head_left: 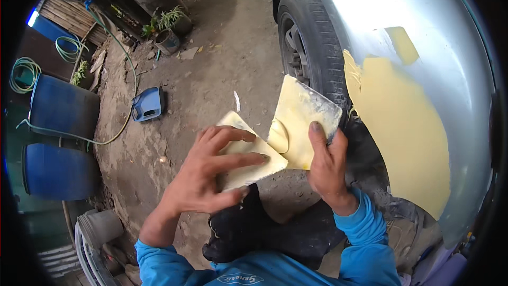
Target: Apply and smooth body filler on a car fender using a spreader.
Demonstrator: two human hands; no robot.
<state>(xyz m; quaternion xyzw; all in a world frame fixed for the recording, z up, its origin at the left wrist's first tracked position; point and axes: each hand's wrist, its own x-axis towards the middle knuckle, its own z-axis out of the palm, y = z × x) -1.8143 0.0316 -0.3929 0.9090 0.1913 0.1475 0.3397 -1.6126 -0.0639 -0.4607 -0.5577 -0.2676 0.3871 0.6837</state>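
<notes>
My left hand (193, 180) grips a flat putty spreader (276, 162), its fingers spread across the top face and the thumb at the near edge. The spreader is smeared with pale yellow filler. In my right hand (330, 172) is a squarish mixing board (304, 107), pinched at its right edge with the thumb on top. Yellow filler coats the board, and a thicker lump of filler (279, 135) sits at its left side. The spreader's right corner meets or overlaps the board's lower left. Close by on the right, a silver car panel (365, 0) carries a broad yellow filler patch (407, 122).
A car wheel (312, 37) stands just beyond the board. On the left are two blue drums (63, 108), a green hose (127, 55), a blue plastic container (148, 104) and a grey bucket (100, 228). Potted plants (168, 41) stand farther back on the dirt ground (227, 47).
</notes>
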